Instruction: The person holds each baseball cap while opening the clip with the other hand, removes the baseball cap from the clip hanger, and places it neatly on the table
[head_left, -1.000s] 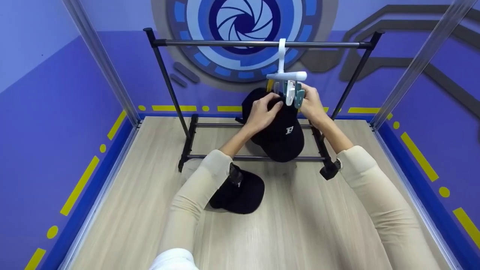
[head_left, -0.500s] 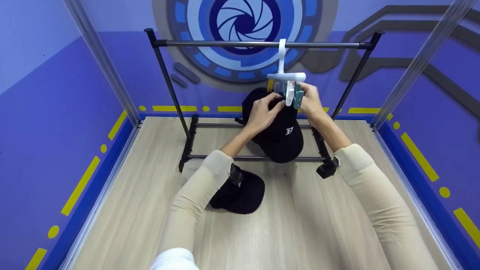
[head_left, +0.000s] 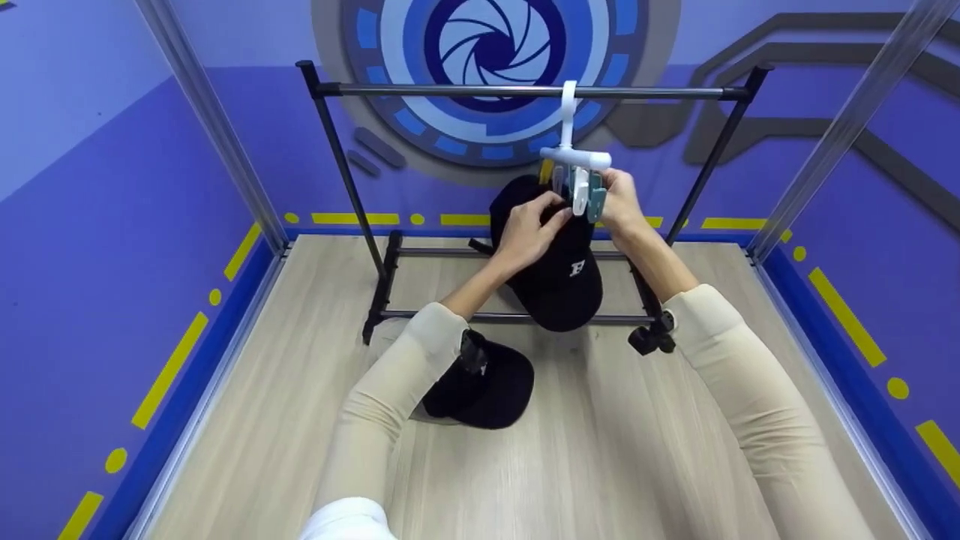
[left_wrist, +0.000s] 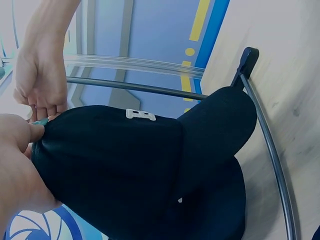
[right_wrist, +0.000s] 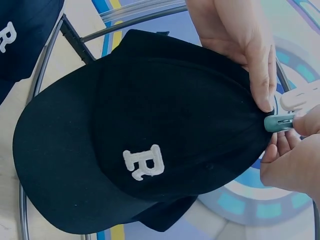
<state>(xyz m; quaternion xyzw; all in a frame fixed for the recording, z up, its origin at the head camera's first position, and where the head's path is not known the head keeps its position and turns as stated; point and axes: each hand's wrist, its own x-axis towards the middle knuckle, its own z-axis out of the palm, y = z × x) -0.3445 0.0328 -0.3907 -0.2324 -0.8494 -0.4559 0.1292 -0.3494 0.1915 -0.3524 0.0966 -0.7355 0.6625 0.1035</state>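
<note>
A black baseball cap [head_left: 559,277] with a white letter patch on its front hangs brim down below a white clip hanger [head_left: 576,157]. My left hand [head_left: 525,236] pinches the top of the crown, near the clips. My right hand [head_left: 624,202] holds a green clip [right_wrist: 280,123] between thumb and fingers; its tip meets the cap's top edge. A white clip [head_left: 580,191] hangs beside it. In the left wrist view, a second dark brim-like shape [left_wrist: 220,200] shows behind the cap; how it is held is hidden.
The hanger hooks over the top rail [head_left: 450,91] of a black metal rack. Another black cap [head_left: 495,390] lies on the wood-look surface [head_left: 600,465], partly under my left forearm, with a beige thing [head_left: 384,334] beside it. Blue patterned walls stand around.
The view shifts slightly. The hanger's crossbar dips and turns a little, and the cap comes down slightly with it. Both hands keep their holds.
</note>
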